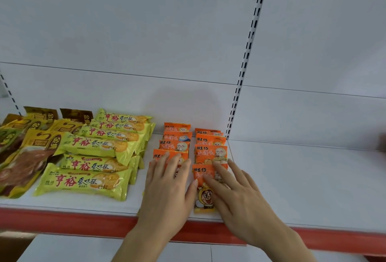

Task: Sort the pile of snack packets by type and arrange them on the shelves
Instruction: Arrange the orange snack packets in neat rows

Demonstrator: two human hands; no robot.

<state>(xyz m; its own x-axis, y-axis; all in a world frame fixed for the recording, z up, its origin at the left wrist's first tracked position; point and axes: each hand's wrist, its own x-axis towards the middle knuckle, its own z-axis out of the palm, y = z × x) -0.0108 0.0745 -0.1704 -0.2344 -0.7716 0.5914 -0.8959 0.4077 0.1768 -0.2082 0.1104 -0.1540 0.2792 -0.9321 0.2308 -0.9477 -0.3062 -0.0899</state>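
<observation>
We judge the sorting well along: on the shelf (292, 178) three kinds already lie grouped, brown-and-gold pouches (27, 153) at far left, long yellow biscuit packs (94, 163) beside them, and small orange packets (194, 146) in two overlapping columns to their right. Our left hand (167, 188) lies flat with straight fingers on the nearest packet of the left column; our right hand (238, 192), fingers spread, presses the nearest packet of the right column. The unsorted pile is out of view, so what remains we cannot tell. The wrappers look glossy, crinkly film; the shelf is smooth white with a red front edge.
</observation>
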